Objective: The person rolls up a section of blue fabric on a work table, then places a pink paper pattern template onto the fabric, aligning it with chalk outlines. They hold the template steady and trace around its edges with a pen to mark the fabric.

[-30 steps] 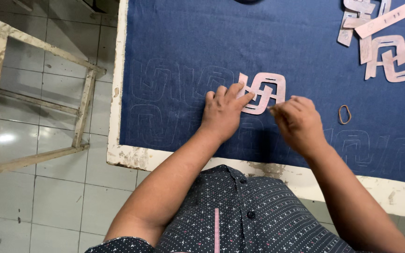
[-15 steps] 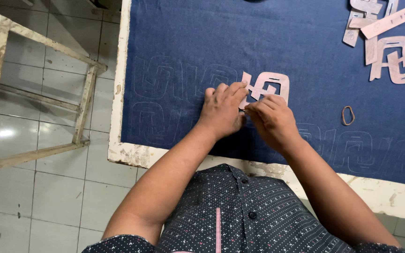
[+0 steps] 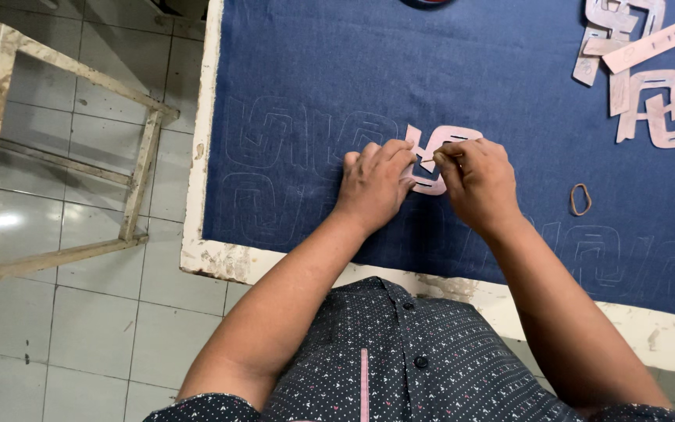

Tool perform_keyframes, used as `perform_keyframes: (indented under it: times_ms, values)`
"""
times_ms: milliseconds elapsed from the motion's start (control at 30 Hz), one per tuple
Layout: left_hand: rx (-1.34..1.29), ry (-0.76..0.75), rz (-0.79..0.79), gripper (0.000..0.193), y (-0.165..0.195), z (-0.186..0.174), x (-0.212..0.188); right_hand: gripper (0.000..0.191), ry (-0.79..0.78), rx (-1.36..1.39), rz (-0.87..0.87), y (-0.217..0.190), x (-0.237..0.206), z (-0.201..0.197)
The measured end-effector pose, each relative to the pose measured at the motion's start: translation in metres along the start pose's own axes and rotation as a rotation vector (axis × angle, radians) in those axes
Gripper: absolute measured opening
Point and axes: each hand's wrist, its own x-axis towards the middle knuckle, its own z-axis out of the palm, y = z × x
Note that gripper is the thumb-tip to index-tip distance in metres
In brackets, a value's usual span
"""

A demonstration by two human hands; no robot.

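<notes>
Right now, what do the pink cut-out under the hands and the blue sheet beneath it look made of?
The pink cut-out looks like thin stiff card or plastic: flat, matte, with clean-cut edges and slots. The blue sheet looks like woven cloth, perhaps denim: matte, fine weave, with faint traced outlines. Neither is certain.

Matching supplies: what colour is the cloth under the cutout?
Dark blue cloth, clearest in the head view.

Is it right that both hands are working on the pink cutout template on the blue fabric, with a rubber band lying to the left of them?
Not quite. In the head view both hands, left hand and right hand, are on the pink cutout template on the blue fabric, but the rubber band lies to the right of them, not the left.
</notes>
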Motion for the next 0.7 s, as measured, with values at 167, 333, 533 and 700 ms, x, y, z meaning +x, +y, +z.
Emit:
perform_keyframes:
  times_ms: [167, 333, 533, 700]
  values:
    - [-0.004, -0.019, -0.019, 0.036, 0.001, -0.001, 0.0, 0.01, -0.035, 0.018, -0.019, 0.004, -0.001, 0.001]
    - [0.023, 0.007, 0.018, 0.031, 0.001, 0.0, 0.0, 0.011, -0.026, 0.017, -0.082, 0.005, 0.002, -0.001]
    - [0.163, 0.05, 0.126, 0.018, 0.002, 0.007, -0.003, 0.009, 0.013, -0.063, 0.069, 0.001, 0.01, 0.004]
    - [0.211, 0.101, 0.2, 0.013, 0.003, 0.016, 0.0, 0.01, 0.076, -0.102, -0.044, -0.004, 0.014, 0.006]
